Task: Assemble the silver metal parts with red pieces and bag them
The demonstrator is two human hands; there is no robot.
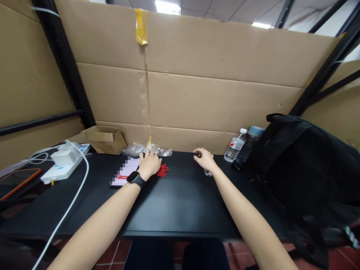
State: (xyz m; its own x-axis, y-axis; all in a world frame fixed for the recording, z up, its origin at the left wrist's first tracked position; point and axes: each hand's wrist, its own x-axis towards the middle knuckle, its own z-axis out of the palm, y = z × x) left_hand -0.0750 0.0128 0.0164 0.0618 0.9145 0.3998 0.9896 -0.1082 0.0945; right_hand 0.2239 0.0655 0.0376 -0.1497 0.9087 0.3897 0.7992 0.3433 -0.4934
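Note:
My left hand (pixel 150 165), with a dark smartwatch (pixel 136 179) on its wrist, reaches over the black table with its fingers spread. It lies at the right edge of a tablet or phone (pixel 126 173) with a bright screen, part of which is pixelated. A small bundle of red cord (pixel 162 170) lies just right of this hand. My right hand (pixel 204 159) is curled, thumb and fingers bent around something dark and small that I cannot make out. Under its wrist, a small clear round item (pixel 207 173) is partly hidden.
Crumpled clear plastic bags (pixel 135 149) and an open cardboard box (pixel 108 139) stand at the back left. A power strip (pixel 63 165) with a white cable is at left. On the right are a water bottle (pixel 235 145), a blue-lidded bottle (pixel 250 144) and a black backpack (pixel 306 176).

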